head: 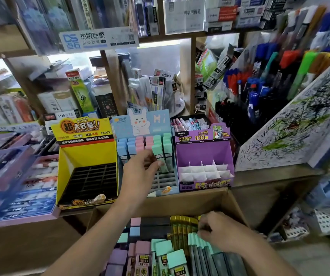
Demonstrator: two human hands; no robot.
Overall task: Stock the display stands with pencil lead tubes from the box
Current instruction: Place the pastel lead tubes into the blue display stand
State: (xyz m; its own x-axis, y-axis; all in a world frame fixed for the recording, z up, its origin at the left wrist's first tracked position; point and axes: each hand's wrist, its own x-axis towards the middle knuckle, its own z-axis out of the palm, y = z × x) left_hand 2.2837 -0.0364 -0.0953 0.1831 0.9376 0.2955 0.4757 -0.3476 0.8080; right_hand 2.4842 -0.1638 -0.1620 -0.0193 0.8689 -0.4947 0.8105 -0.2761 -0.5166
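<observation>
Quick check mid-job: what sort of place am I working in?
Most likely a stationery shop: wooden shelves crammed with packaged stationery, a rack of markers beside a scribbled test pad, and a yellow display stand for pencil leads.

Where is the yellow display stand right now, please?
In the head view, the yellow display stand sits left of centre on the shelf, directly left of the blue rabbit stand and just beyond the cardboard box.

The left grip (pixel 140 170) pinches a mint tube (pixel 162 163), the blue stand (pixel 165 181) just beneath it; the right grip (pixel 218 233), fingers curled, touches tubes (pixel 192 239) in the box (pixel 234 203).
</observation>
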